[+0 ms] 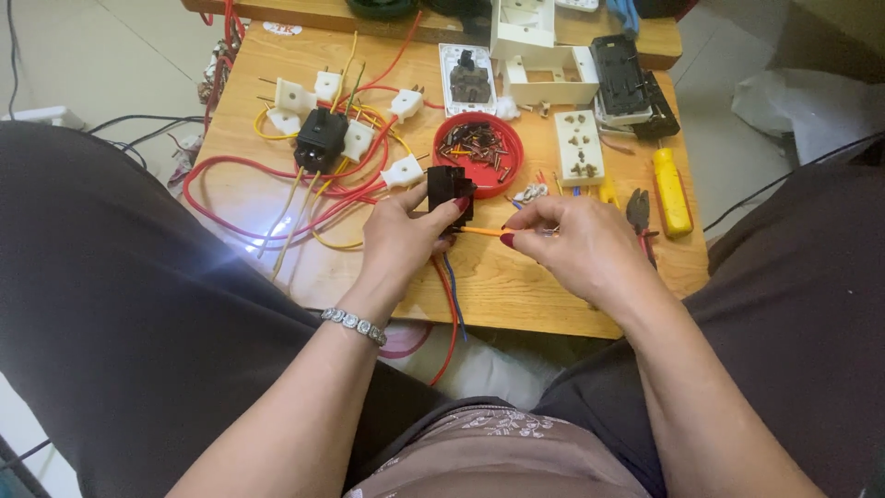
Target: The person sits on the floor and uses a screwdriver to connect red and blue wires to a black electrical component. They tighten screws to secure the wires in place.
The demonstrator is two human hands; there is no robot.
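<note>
My left hand [406, 238] grips a small black socket block [450, 192] just above the wooden board [516, 286]. My right hand [576, 242] pinches a thin orange wire [481, 231] between thumb and forefinger, its tip pointing left at the block. Red and blue wires [450, 295] hang from under my left hand over the board's front edge. A silver bracelet sits on my left wrist.
A red lid [509, 157] of small screws lies behind the block. Left of it is a tangle of red and yellow wires [277, 194] with white plugs and a black socket [320, 138]. White socket plates [579, 146], a yellow screwdriver [671, 192] and pliers [638, 212] lie right.
</note>
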